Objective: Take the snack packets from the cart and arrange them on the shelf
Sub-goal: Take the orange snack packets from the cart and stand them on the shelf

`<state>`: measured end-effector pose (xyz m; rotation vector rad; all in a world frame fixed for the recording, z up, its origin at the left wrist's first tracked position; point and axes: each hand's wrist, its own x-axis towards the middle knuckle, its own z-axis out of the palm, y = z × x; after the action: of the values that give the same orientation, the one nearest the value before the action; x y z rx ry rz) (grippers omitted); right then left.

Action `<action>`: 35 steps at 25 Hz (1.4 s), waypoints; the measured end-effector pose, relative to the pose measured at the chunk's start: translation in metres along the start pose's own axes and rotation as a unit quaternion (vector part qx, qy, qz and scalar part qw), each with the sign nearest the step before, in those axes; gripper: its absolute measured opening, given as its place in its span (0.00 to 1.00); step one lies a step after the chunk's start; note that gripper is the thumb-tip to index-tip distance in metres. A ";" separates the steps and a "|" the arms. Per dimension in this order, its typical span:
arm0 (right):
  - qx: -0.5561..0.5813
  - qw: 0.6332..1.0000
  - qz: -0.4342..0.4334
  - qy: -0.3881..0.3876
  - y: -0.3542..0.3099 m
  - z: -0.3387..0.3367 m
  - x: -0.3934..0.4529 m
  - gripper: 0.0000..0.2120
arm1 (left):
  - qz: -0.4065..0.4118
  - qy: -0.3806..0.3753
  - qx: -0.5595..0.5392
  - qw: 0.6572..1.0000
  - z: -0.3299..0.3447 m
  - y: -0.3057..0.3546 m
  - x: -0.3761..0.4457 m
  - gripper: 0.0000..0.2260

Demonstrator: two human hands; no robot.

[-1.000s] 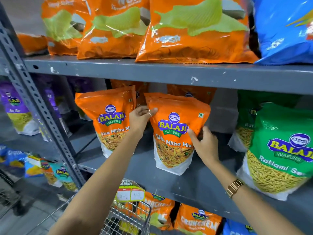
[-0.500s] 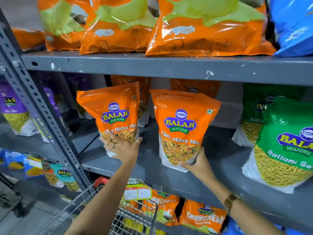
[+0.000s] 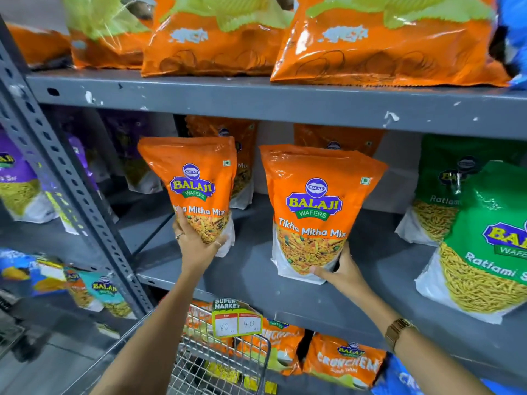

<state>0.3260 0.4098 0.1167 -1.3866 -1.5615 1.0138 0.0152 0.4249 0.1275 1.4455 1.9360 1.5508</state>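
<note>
Two orange Tikha Mitha Mix packets stand upright on the middle grey shelf (image 3: 251,269). My left hand (image 3: 196,243) grips the lower front of the left packet (image 3: 196,183). My right hand (image 3: 339,273) holds the bottom right corner of the right packet (image 3: 316,206), fingers curled under it. More orange packets (image 3: 336,138) stand behind them. The wire cart (image 3: 219,363) is below, between my forearms, with a price tag (image 3: 236,317) on its rim.
Green Ratlami Sev packets (image 3: 490,240) fill the shelf's right side. Big orange chip bags (image 3: 385,47) lie on the shelf above. Purple packets (image 3: 20,183) sit left of the perforated upright post (image 3: 71,195). Orange Crunchem bags (image 3: 342,363) are on the lower shelf.
My left hand moved from the right packet's top down to the left packet's lower front. My right hand slid down to the right packet's bottom corner. The camera drew closer.
</note>
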 end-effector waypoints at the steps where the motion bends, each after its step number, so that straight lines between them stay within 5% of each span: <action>1: -0.003 1.000 0.001 0.000 0.001 0.000 0.001 0.38 | 0.007 -0.015 -0.004 1.000 -0.004 -0.001 0.003 0.56; 16: -0.008 1.000 0.026 -0.007 -0.001 -0.002 0.004 0.39 | -0.023 -0.055 0.014 0.998 -0.012 -0.003 0.008 0.57; 21: 0.015 0.999 0.028 0.003 0.000 -0.006 -0.010 0.49 | -0.018 -0.017 0.070 0.997 -0.010 0.004 -0.044 0.59; 23: 0.061 0.997 0.025 0.043 -0.001 -0.014 -0.021 0.45 | 0.026 -0.011 0.075 0.997 -0.003 0.012 -0.064 0.56; 28: -0.012 0.942 -0.078 0.326 -0.002 -0.042 -0.060 0.13 | 0.135 -0.034 0.042 0.989 0.022 0.046 -0.088 0.41; 32: -0.077 0.898 -0.138 0.411 -0.005 -0.072 -0.088 0.06 | 0.170 -0.079 0.008 0.982 0.042 0.081 -0.111 0.37; 35: -0.121 0.876 -0.144 0.443 0.001 -0.105 -0.106 0.12 | 0.206 -0.101 -0.002 0.973 0.057 0.106 -0.133 0.37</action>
<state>0.4329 0.3101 0.1484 -1.4218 -1.1329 -0.0559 0.1730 0.3432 0.1478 2.0139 1.5858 1.4862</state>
